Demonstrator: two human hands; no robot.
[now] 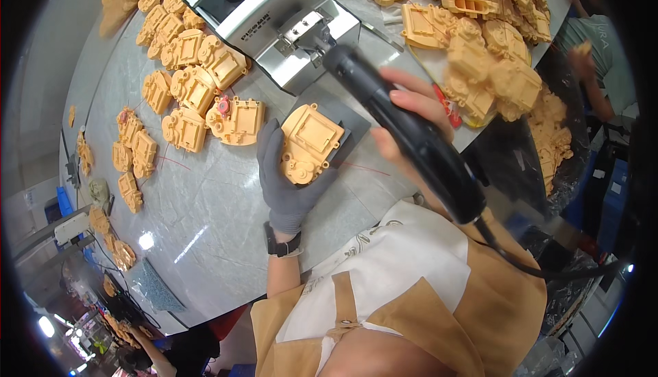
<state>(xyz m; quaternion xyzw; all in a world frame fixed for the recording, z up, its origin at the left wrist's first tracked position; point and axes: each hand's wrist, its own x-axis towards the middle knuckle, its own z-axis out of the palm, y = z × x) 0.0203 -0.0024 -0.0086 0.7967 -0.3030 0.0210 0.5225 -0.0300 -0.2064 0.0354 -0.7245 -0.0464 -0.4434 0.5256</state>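
My left hand, in a grey glove, is closed around the lower left edge of a yellow-orange plastic housing. The housing has a rectangular recess and small round bosses, and lies on a dark flat pad. My bare right hand wraps round a black corded electric screwdriver, held at a slant. Its front end reaches the small metal block on the white and black screw feeder. The tip is blurred, so whether it bears a screw cannot be made out.
Several similar housings lie left of the feeder, one with a red round part. A larger heap fills the far right, beside a red and yellow item. The screwdriver's cord runs off right. Another person's arm shows there.
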